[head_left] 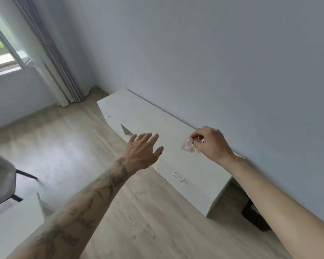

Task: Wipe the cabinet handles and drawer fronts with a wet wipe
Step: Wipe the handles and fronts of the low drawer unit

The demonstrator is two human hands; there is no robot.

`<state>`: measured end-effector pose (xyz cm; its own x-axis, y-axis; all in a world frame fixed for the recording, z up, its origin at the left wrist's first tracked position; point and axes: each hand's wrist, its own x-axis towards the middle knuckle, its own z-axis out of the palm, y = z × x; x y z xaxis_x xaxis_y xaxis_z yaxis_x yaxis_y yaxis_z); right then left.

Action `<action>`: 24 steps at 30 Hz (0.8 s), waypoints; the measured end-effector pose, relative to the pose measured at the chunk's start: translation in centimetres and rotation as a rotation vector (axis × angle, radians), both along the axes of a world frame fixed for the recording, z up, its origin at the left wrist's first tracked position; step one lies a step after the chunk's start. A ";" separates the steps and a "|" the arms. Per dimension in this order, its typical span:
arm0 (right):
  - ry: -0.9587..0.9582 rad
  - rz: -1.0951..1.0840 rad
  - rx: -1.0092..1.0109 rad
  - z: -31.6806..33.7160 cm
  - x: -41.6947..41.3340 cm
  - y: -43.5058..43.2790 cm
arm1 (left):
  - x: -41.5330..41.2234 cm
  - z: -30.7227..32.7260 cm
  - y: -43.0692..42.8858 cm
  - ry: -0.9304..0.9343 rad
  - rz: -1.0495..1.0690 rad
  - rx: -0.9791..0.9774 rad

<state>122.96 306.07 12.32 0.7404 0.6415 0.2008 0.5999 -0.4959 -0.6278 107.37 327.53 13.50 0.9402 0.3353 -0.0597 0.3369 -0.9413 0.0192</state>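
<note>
A low white cabinet (137, 111) runs along the grey wall. Two small metal handles show on its fronts, one far handle (108, 114) and one near handle (179, 176). My right hand (210, 142) hovers above the cabinet top and pinches a small crumpled white wet wipe (188, 146) between thumb and fingers. My left hand (143, 150) is stretched out over the cabinet's front edge with fingers straight and spread, holding nothing.
Light wooden floor (138, 221) lies in front of the cabinet. A grey chair with dark legs (2, 180) stands at the left. Curtains (58, 71) and a window fill the far left corner. A dark object (252, 215) sits on the floor by the cabinet's near end.
</note>
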 end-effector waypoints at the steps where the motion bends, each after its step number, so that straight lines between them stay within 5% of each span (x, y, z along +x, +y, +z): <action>1: 0.009 -0.029 -0.003 -0.6 1.2 1.3 | 2.0 -0.9 1.8 0.005 -0.025 -0.007; 16: 0.286 -0.624 -0.076 -18.9 9.7 17.3 | 26.1 -19.6 21.6 0.188 -0.653 -0.025; 24: 0.350 -0.820 -0.074 -34.7 9.2 20.7 | 30.4 -38.0 25.9 0.226 -0.787 -0.024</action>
